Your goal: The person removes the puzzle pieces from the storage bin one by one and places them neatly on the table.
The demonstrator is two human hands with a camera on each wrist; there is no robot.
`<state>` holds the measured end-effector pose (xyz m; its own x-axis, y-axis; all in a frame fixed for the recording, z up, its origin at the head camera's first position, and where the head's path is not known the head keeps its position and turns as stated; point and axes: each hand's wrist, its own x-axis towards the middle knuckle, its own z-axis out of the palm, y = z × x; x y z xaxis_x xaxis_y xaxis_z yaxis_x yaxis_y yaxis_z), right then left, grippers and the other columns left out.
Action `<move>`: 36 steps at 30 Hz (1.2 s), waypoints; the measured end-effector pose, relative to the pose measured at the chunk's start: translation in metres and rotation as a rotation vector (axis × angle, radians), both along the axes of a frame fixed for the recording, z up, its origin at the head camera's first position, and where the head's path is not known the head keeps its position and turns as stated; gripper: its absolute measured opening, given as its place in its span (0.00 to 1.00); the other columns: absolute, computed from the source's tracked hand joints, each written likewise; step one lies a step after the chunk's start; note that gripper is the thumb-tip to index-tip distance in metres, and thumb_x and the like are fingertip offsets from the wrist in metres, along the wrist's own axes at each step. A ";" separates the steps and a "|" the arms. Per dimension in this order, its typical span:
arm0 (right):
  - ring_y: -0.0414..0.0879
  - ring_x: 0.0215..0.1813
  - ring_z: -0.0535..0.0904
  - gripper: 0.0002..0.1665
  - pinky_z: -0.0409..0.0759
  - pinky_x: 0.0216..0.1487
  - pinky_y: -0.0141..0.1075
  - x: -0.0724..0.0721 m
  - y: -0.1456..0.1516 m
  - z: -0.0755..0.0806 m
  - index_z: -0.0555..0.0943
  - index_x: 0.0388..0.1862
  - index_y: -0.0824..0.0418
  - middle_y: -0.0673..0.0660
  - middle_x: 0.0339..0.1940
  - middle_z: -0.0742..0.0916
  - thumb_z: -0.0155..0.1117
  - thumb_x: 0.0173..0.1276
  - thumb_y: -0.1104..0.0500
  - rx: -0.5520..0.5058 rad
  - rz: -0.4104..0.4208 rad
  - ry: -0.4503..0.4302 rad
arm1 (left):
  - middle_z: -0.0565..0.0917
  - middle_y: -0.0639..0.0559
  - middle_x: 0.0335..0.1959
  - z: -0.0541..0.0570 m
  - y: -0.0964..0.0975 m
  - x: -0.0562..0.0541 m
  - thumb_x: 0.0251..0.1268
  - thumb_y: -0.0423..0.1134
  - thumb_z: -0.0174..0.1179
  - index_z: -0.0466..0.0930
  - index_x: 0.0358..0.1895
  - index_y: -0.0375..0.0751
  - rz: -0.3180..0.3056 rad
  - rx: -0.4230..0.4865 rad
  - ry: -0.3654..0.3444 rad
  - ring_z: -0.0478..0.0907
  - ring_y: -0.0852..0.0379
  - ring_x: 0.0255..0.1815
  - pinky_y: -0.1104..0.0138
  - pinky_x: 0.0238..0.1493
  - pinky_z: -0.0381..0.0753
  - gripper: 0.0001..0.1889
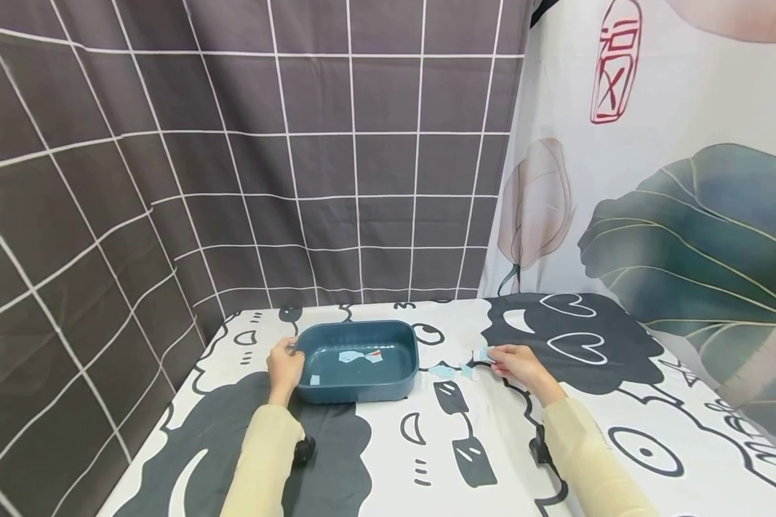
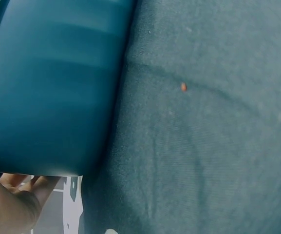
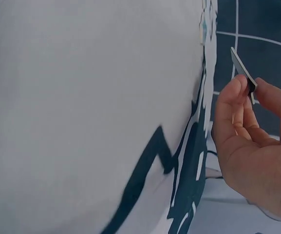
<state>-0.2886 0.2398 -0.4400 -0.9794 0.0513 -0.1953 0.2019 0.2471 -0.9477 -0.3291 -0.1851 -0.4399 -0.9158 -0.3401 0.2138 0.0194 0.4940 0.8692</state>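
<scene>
Card piece (image 3: 240, 65) pinched by right hand (image 1: 520, 365), right of blue basin (image 1: 362, 393); likely light, stiffish, bendable, best taken by edges. Basin's left end gripped by left hand (image 1: 285, 368); probably rigid, smooth.

A dark grey fabric panel (image 1: 384, 93) with a white grid print covered the left and centre of the head view; its lines bent at folds toward the left edge. A white fabric panel (image 1: 685, 86) occupied the right, bearing a red seal-like print (image 1: 616, 61) at upper right, a pale bud print (image 1: 537, 205) below it, and a large green leaf print (image 1: 718, 230) at the right edge. A black-and-white cartoon cloth (image 1: 511, 449) covered the lower-frame work surface. Illumination was soft and diffuse.
</scene>
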 end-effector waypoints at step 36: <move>0.32 0.28 0.75 0.27 0.77 0.32 0.23 0.006 -0.023 0.014 0.69 0.61 0.81 0.50 0.30 0.83 0.55 0.72 0.62 0.041 0.002 0.062 | 0.83 0.25 0.47 0.005 0.001 0.003 0.57 0.26 0.51 0.76 0.56 0.28 -0.010 0.009 -0.009 0.80 0.31 0.48 0.45 0.54 0.75 0.21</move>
<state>-0.2823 0.2168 -0.4259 -0.9896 0.0562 -0.1324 0.1430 0.2864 -0.9474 -0.3259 -0.1837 -0.4350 -0.9210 -0.3327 0.2027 0.0169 0.4858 0.8739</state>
